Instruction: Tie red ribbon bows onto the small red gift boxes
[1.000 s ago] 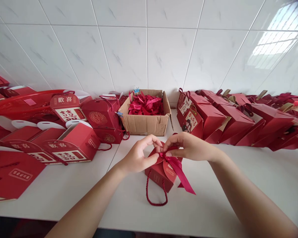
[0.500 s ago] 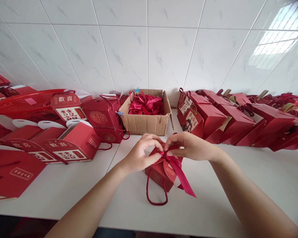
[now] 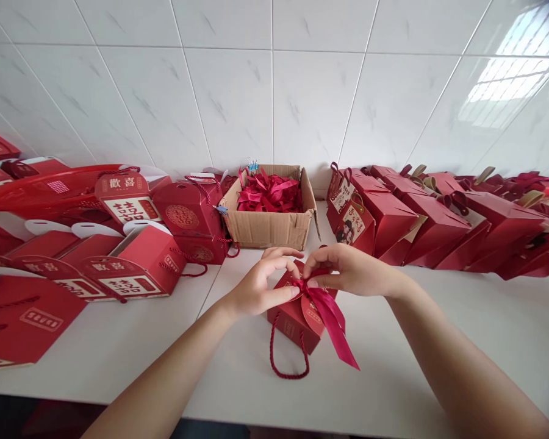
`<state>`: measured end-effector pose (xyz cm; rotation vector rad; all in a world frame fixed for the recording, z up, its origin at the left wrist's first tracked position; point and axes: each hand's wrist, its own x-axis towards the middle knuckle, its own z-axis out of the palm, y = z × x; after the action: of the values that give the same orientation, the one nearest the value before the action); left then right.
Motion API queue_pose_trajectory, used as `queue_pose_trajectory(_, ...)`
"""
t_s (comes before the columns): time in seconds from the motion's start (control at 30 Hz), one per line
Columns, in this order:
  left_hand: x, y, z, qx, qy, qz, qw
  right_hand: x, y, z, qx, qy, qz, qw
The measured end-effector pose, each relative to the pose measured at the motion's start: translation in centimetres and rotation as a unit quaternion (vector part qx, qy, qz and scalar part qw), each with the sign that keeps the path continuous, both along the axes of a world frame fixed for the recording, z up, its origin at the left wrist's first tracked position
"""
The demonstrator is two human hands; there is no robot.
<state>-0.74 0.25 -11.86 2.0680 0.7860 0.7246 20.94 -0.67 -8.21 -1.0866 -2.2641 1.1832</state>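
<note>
My left hand (image 3: pixel 256 286) and right hand (image 3: pixel 348 271) meet over the small red paper gift box with a twisted cord handle (image 3: pixel 293 320), which stands on the white worktop (image 3: pixel 439 353) directly before me at 12 o'clock. The fingers of both hands are closed, pinching the dark red satin ribbon (image 3: pixel 332 320) at its knot on the box top. Two ribbon tails hang from the knot toward 5 o'clock, down the box front onto the worktop. The cord handle lies looped on the worktop at 6 o'clock of the box.

Beyond the box, at 12 o'clock, against the white tiled wall (image 3: pixel 274 91), stands an open brown cardboard carton (image 3: pixel 269 228) filled with loose red ribbons (image 3: pixel 268 192). At 10 o'clock lies a stack of flat and assembled red boxes with printed characters (image 3: pixel 119 268). At 2 o'clock a row of red gift boxes (image 3: pixel 421 225) lies along the wall.
</note>
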Motion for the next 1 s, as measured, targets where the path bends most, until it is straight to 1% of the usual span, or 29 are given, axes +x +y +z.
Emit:
queue_pose_trajectory(0.07, 0.06, 0.00, 0.00, -0.022, -0.020, 0.003, 1.000, 0.00, 0.02, 0.03, -0.005, 0.001, -0.001, 1.000)
queue_pose_trajectory(0.13, 0.09, 0.07, -0.03, -0.061, -0.033, -0.003, 0.998, 0.01, 0.03, 0.03, -0.007, 0.005, 0.001, 1.000)
queue_pose_trajectory(0.23, 0.15, 0.17, -0.02, -0.128, -0.031, -0.022, 0.991, 0.01, 0.01, -0.05, 0.005, 0.015, 0.009, 1.000)
queue_pose_trajectory(0.3, 0.23, 0.14, -0.02, -0.154, -0.024, -0.036, 0.987, 0.02, 0.00, -0.12, 0.012, 0.017, 0.012, 1.000)
queue_pose_trajectory(0.4, 0.36, 0.00, -0.08, -0.141, -0.024, -0.037, 0.989, 0.01, 0.00, -0.16, 0.010, 0.017, 0.014, 1.000)
queue_pose_trajectory(0.53, 0.37, -0.06, -0.20, -0.108, -0.057, -0.004, 0.993, -0.01, 0.05, -0.11, 0.016, 0.019, 0.015, 1.000)
queue_pose_trajectory(0.63, 0.32, 0.07, -0.22, -0.139, -0.085, 0.014, 0.986, 0.00, 0.08, -0.14, 0.018, 0.020, 0.010, 1.000)
queue_pose_trajectory(0.77, 0.42, 0.06, -0.14, -0.194, -0.086, -0.008, 0.977, 0.00, 0.07, -0.25, 0.017, 0.010, 0.013, 1.000)
queue_pose_trajectory(0.9, 0.56, -0.16, -0.05, -0.185, -0.070, -0.017, 0.980, 0.02, 0.07, -0.24, 0.023, 0.002, 0.015, 1.000)
queue_pose_trajectory(1.0, 0.58, -0.21, -0.08, -0.171, -0.069, -0.005, 0.983, 0.03, -0.01, -0.09, 0.015, 0.009, 0.016, 1.000)
